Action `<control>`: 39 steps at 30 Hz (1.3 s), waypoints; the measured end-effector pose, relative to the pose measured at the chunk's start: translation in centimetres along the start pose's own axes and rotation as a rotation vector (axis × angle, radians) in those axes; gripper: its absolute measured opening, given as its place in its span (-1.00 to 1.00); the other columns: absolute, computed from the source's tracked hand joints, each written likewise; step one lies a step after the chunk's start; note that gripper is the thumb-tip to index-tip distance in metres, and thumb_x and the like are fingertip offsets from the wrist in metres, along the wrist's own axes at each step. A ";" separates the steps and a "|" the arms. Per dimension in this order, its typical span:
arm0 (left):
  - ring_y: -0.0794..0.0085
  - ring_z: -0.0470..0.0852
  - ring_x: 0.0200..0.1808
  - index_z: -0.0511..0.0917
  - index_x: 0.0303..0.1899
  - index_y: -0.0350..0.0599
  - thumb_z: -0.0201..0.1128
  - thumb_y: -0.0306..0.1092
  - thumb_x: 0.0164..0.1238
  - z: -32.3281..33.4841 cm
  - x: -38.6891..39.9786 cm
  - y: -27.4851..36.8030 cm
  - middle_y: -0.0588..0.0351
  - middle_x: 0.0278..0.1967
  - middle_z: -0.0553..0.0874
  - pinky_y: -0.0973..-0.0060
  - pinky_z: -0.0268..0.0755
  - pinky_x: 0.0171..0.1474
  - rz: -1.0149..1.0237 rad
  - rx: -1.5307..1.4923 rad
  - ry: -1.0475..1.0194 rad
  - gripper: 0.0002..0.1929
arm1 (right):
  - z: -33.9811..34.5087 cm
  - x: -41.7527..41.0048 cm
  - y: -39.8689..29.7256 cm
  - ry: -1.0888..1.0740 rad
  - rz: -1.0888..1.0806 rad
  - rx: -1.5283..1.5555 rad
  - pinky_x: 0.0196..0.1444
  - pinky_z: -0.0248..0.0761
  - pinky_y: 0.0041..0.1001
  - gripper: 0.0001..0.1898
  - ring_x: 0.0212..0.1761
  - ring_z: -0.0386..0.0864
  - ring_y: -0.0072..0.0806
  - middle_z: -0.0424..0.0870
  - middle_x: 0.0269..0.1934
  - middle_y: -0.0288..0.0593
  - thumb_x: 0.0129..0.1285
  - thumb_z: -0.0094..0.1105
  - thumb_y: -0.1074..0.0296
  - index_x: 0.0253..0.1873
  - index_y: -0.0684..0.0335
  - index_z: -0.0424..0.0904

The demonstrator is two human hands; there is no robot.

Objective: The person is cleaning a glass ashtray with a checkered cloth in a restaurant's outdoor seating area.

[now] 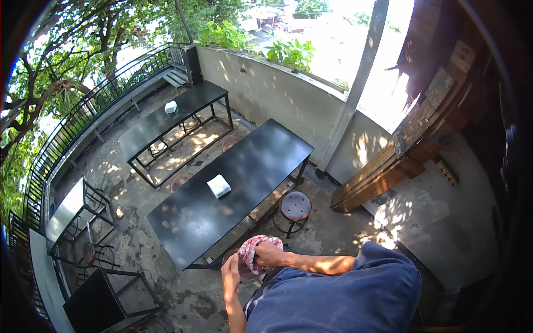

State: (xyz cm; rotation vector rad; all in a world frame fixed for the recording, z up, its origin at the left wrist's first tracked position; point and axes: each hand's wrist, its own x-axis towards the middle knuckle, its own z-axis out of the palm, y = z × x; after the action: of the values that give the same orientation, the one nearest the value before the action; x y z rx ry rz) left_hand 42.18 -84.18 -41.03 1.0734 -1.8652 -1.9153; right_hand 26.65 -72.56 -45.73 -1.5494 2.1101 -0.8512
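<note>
My right hand point(268, 253) is closed around a red-and-white checked cloth point(249, 249), which bunches up over its knuckles. Close beside it, my left hand point(231, 270) grips the side of a round, brownish container point(249, 272) that looks partly see-through. The cloth lies against the container's upper side; how far it reaches inside is hidden by my right hand. Both hands are in front of my body, just off the near long edge of a black table point(245, 160). A white packet point(218, 186), perhaps of tissues, lies on that table.
A round stool point(295, 206) stands right of my hands. Beyond is a second black table point(175, 112) with another white packet point(170, 107). Smaller tables point(95, 301) stand at left by a metal railing point(104, 89). A wooden post point(370, 177) and concrete wall point(270, 87) bound the right.
</note>
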 end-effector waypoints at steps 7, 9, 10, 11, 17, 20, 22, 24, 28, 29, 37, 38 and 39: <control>0.16 0.70 0.02 0.56 0.13 -0.27 0.04 -0.19 0.53 2.3 -1.7 5.4 -0.18 0.03 0.69 0.32 0.49 0.07 0.380 0.077 0.330 -0.63 | 0.6 0.9 -3.2 0.160 0.104 0.503 0.13 0.43 -0.23 -0.71 0.03 0.62 -0.05 0.66 0.00 0.11 0.31 0.03 0.43 0.10 0.26 0.56; 0.07 0.70 0.02 0.52 0.18 -0.26 0.07 -0.20 0.51 2.8 -2.4 6.5 -0.24 0.03 0.68 0.27 0.51 0.04 0.412 0.120 0.345 -0.61 | 0.6 1.4 -4.0 0.246 0.117 0.585 0.13 0.42 -0.18 -0.70 0.01 0.59 0.05 0.65 -0.05 0.15 0.27 0.01 0.44 0.08 0.28 0.55; 0.05 0.71 0.01 0.49 0.20 -0.26 0.08 -0.18 0.50 3.0 -2.6 6.8 -0.23 0.02 0.69 0.26 0.51 0.03 0.446 0.123 0.357 -0.59 | -0.1 1.7 -4.0 0.200 0.138 0.607 0.12 0.42 -0.17 -0.69 0.01 0.60 0.07 0.65 -0.05 0.15 0.27 0.01 0.44 0.09 0.28 0.54; 0.03 0.71 0.00 0.47 0.22 -0.26 0.09 -0.16 0.50 3.1 -2.8 7.0 -0.23 0.01 0.69 0.26 0.51 0.01 0.479 0.126 0.368 -0.57 | -0.5 2.3 -3.0 0.177 0.058 0.515 0.04 0.46 -0.16 -0.72 -0.07 0.60 0.09 0.65 -0.11 0.16 0.24 0.04 0.42 0.04 0.28 0.56; 0.18 0.66 0.07 0.50 0.18 -0.30 0.13 -0.06 0.48 0.7 -1.0 6.2 -0.15 -0.02 0.71 0.34 0.46 0.13 0.378 0.043 0.247 -0.52 | -4.0 1.8 -3.7 0.177 -0.046 0.181 -0.13 0.47 -0.11 -0.83 -0.21 0.60 0.06 0.65 -0.27 0.14 0.12 0.14 0.39 -0.19 0.26 0.61; 0.25 0.75 -0.16 0.68 -0.08 -0.30 0.19 -0.05 0.44 0.8 -1.2 7.2 -0.10 -0.24 0.77 0.35 0.53 -0.04 0.064 0.303 0.131 -0.59 | -1.8 0.8 -1.2 -0.096 0.038 -0.103 -0.11 0.49 -0.10 -0.74 -0.18 0.62 0.09 0.66 -0.25 0.17 -0.06 0.16 0.45 -0.21 0.36 0.61; 0.25 0.76 -0.22 0.69 -0.10 -0.28 0.19 -0.07 0.44 1.0 -1.5 6.6 -0.11 -0.28 0.77 0.35 0.54 -0.09 0.099 0.355 0.174 -0.61 | -2.6 0.4 -2.9 -0.246 0.143 -0.087 -0.05 0.47 -0.07 -0.70 -0.14 0.60 0.14 0.65 -0.22 0.21 -0.07 0.16 0.47 -0.16 0.40 0.60; 0.24 0.77 -0.28 0.70 -0.12 -0.26 0.20 -0.09 0.43 1.4 -1.5 5.5 -0.12 -0.32 0.77 0.34 0.55 -0.14 0.131 0.406 0.217 -0.63 | -2.8 -0.3 -4.6 0.165 -0.060 0.255 0.03 0.47 -0.14 -0.68 -0.09 0.60 0.14 0.64 -0.20 0.23 -0.03 0.13 0.52 -0.10 0.39 0.59; 0.25 0.77 -0.19 0.67 -0.07 -0.34 0.18 -0.19 0.46 2.9 -2.4 6.6 -0.11 -0.24 0.78 0.38 0.57 -0.06 0.315 0.206 0.411 -0.66 | -0.6 0.1 -4.1 0.198 0.093 0.569 -0.02 0.47 -0.21 -0.69 -0.13 0.61 0.06 0.67 -0.20 0.15 0.11 0.07 0.53 -0.02 0.33 0.58; 0.23 0.77 -0.18 0.67 -0.06 -0.34 0.17 -0.20 0.46 3.2 -2.5 6.5 -0.12 -0.22 0.78 0.38 0.57 -0.05 0.359 0.207 0.474 -0.67 | -1.3 0.5 -4.7 0.260 0.018 0.498 -0.05 0.47 -0.18 -0.70 -0.15 0.60 0.09 0.67 -0.21 0.14 0.12 0.07 0.51 -0.02 0.31 0.58; 0.19 0.76 -0.19 0.65 -0.01 -0.33 0.15 -0.23 0.47 2.3 -2.3 6.4 -0.13 -0.14 0.77 0.36 0.57 -0.12 0.499 0.102 0.639 -0.67 | -2.8 2.3 -5.9 0.159 -0.057 0.434 0.09 0.41 -0.20 -0.73 -0.04 0.56 0.04 0.65 -0.14 0.11 0.17 0.10 0.48 -0.01 0.31 0.57; 0.22 0.74 -0.13 0.63 0.01 -0.35 0.13 -0.24 0.48 2.1 -2.4 6.4 -0.15 -0.10 0.76 0.35 0.56 -0.05 0.462 0.060 0.661 -0.67 | -1.2 2.2 -4.9 0.074 -0.035 0.539 0.20 0.36 -0.25 -0.69 0.07 0.56 -0.07 0.64 -0.04 0.09 0.20 0.07 0.53 0.06 0.35 0.54; 0.21 0.72 -0.09 0.62 0.02 -0.36 0.12 -0.24 0.49 1.7 -2.0 5.8 -0.17 -0.07 0.74 0.34 0.55 -0.02 0.445 -0.009 0.674 -0.66 | -0.3 2.4 -5.2 0.104 -0.075 0.578 0.17 0.36 -0.24 -0.67 0.07 0.54 -0.01 0.62 -0.03 0.14 0.20 0.02 0.54 0.09 0.36 0.51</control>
State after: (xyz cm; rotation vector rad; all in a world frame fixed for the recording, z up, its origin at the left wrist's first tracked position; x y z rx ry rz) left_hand 40.66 -82.42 -35.10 1.0179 -1.5280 -1.1238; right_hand 29.38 -75.84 -41.91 -1.2941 1.6588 -1.4385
